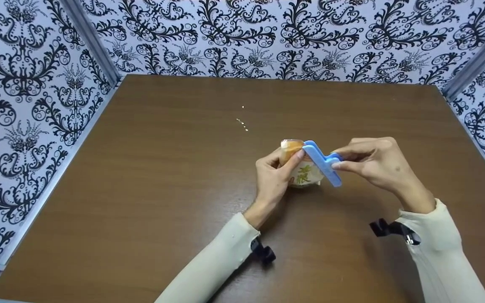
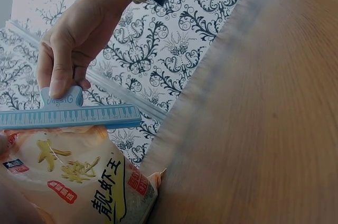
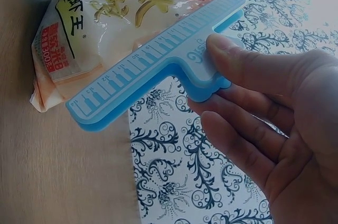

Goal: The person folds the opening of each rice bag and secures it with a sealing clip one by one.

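A printed snack bag (image 1: 305, 174), whitish and orange with gold and black characters, is held up above the table in my left hand (image 1: 271, 173). The left thumb lies over its upper part. A long light-blue bag clip (image 1: 322, 164) with a piano-key pattern lies along the bag's edge, as the left wrist view shows the clip bar (image 2: 74, 117) against the folded top. My right hand (image 1: 381, 162) pinches the clip's short handle, the thumb on one side and fingers on the other. In the right wrist view the bag (image 3: 105, 23) hangs beyond the clip.
The brown wooden table (image 1: 162, 168) stretches around both hands. Several small pale crumbs (image 1: 242, 123) lie on it beyond the bag. Walls with black-and-white scroll patterns (image 1: 242, 38) stand at the back and sides, with grey metal posts (image 1: 91, 40) at the corners.
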Demonstrator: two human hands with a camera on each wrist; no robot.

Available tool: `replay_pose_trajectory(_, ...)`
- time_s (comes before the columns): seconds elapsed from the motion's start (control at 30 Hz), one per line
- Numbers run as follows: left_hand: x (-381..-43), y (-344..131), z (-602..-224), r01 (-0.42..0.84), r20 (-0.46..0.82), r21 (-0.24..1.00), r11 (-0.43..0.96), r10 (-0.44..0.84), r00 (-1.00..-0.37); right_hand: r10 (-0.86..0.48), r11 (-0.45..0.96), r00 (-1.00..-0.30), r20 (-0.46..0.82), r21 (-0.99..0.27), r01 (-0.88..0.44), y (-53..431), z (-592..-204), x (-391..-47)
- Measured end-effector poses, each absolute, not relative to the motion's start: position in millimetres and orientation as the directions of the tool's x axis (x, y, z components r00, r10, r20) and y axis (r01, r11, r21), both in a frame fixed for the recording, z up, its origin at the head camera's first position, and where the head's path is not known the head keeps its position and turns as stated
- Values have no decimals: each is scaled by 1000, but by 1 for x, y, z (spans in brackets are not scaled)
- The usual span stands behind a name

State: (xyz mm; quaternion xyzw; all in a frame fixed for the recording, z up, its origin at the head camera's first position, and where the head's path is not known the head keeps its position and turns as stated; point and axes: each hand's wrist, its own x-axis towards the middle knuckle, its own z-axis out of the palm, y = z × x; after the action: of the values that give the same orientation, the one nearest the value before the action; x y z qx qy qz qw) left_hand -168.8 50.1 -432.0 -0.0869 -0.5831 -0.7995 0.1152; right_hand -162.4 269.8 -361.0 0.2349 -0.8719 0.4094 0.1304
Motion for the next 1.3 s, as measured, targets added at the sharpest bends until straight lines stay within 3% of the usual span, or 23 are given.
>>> replay_pose_trajectory(1.3,-168,51,-431,267,251,916,-301,-91,-964,-311,544,-845,436,-647,-534,264,-354,-165)
